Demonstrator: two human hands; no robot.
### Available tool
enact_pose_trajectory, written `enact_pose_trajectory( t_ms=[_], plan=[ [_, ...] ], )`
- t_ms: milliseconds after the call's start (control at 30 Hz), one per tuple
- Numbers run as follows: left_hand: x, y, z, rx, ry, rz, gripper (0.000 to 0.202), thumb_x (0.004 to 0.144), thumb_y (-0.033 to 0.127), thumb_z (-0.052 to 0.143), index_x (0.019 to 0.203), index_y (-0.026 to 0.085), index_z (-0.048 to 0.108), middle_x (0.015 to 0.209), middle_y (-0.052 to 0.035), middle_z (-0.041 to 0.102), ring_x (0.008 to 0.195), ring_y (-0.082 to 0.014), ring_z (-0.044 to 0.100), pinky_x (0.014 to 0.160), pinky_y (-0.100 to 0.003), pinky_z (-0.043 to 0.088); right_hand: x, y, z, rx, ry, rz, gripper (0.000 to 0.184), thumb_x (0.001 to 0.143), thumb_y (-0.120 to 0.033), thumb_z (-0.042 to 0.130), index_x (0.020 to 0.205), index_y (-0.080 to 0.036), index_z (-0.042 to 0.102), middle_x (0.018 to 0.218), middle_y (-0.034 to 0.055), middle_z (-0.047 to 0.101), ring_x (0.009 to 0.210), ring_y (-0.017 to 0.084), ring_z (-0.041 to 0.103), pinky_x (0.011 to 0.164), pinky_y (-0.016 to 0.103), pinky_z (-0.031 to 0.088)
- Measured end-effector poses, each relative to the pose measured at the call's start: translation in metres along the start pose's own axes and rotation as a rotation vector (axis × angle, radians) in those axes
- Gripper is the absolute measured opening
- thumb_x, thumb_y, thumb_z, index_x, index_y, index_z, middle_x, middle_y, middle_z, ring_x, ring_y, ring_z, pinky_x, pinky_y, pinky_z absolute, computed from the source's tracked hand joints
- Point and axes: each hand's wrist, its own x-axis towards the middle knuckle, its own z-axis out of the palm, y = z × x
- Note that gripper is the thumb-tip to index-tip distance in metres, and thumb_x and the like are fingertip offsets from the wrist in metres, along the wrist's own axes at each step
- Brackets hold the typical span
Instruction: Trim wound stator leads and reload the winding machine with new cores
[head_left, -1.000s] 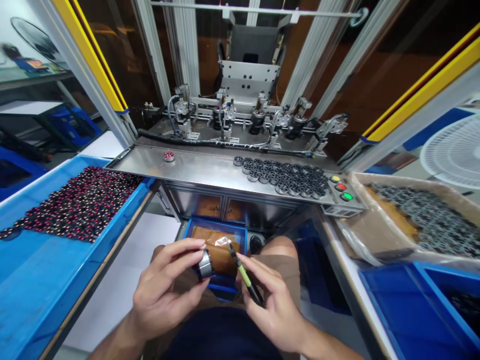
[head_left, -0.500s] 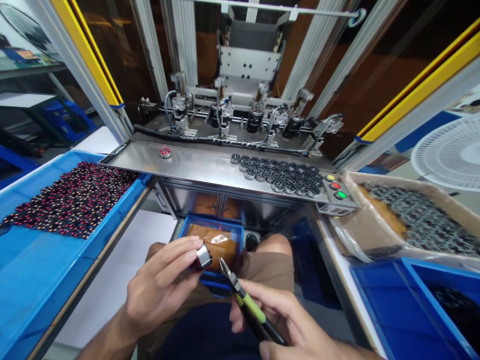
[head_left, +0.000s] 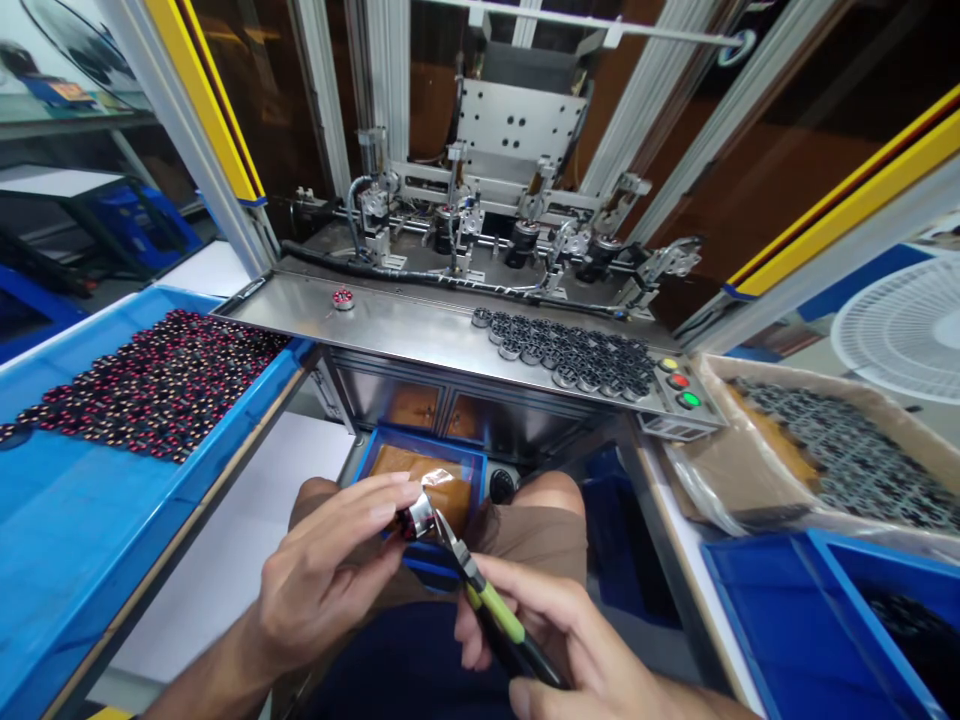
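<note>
A worker's left hand (head_left: 330, 575) pinches a silver-and-dark ring (head_left: 421, 514) above the lap, while the right hand (head_left: 574, 630), wrapped around pliers (head_left: 498, 610), holds their tips at its edge; whether they touch cannot be told. Beyond lies a brown packet (head_left: 397, 464). On the steel shelf (head_left: 420, 332), a red part (head_left: 343, 299) sits left of clustered dark rings (head_left: 570, 352), between a blue tray (head_left: 67, 525) and a box (head_left: 712, 475) of parts.

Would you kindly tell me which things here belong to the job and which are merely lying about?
Job, it seems:
- ringed part, in the left hand
- green-and-black pliers, in the right hand
- probably the dark rings on the steel tray

Apparently just about:
- white fan
- white-topped table, far left
</note>
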Motion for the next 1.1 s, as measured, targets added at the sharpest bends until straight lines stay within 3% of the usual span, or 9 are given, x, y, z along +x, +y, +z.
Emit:
enact_pose_trajectory(
  t_ms=[367,500,600,833,967,1100],
  plan=[
    [-0.004,-0.001,0.001,-0.018,0.018,-0.022,0.082,0.069,-0.014,0.068,0.141,0.02,0.046,0.123,-0.0103,0.071,0.115,-0.0237,0.067,0.102,-0.041,0.057,0.004,0.005,0.002,-0.006,0.037,0.071,0.073,0.074,-0.005,0.058,0.143,-0.025,0.048,0.1,0.0066,0.065,0.083,0.016,0.063,0.075,0.034,0.054],
    [-0.005,-0.002,0.002,0.01,0.004,-0.028,0.082,0.07,-0.013,0.068,0.142,0.02,0.046,0.122,-0.0107,0.071,0.115,-0.0238,0.067,0.102,-0.04,0.057,0.011,-0.002,0.005,-0.072,0.06,0.104,0.065,0.072,-0.005,0.059,0.135,-0.022,0.058,0.082,0.0006,0.06,0.069,0.011,0.054,0.065,0.025,0.047],
    [-0.003,-0.003,0.004,0.052,0.008,-0.015,0.081,0.071,-0.011,0.069,0.142,0.02,0.046,0.119,-0.0107,0.073,0.113,-0.0241,0.068,0.099,-0.04,0.058,0.016,-0.008,0.005,-0.147,0.12,0.124,0.056,0.075,-0.007,0.061,0.129,-0.019,0.063,0.076,-0.0005,0.056,0.07,0.011,0.051,0.066,0.025,0.047],
    [-0.006,-0.007,0.005,0.03,0.046,-0.064,0.081,0.07,-0.009,0.072,0.141,0.021,0.048,0.117,-0.0095,0.073,0.113,-0.0239,0.068,0.1,-0.039,0.058,0.014,0.002,-0.011,-0.03,0.222,0.108,0.062,0.079,-0.015,0.065,0.139,-0.028,0.053,0.107,0.0076,0.065,0.094,0.019,0.063,0.089,0.038,0.051],
    [-0.011,-0.007,0.008,-0.063,0.118,-0.174,0.071,0.07,-0.005,0.073,0.132,0.024,0.055,0.113,-0.0081,0.074,0.111,-0.0239,0.068,0.097,-0.039,0.059,0.014,0.015,-0.016,0.001,0.224,0.109,0.062,0.079,-0.018,0.067,0.138,-0.027,0.055,0.107,0.0083,0.067,0.094,0.02,0.064,0.089,0.04,0.052],
    [-0.019,-0.01,0.0,-0.346,0.34,-0.51,0.05,0.075,0.005,0.076,0.117,0.025,0.06,0.111,-0.0063,0.076,0.103,-0.02,0.073,0.092,-0.028,0.06,0.025,0.02,-0.017,-0.064,0.203,0.093,0.062,0.081,-0.02,0.066,0.141,-0.024,0.053,0.111,0.0112,0.068,0.095,0.021,0.067,0.089,0.041,0.054]
  ],
)
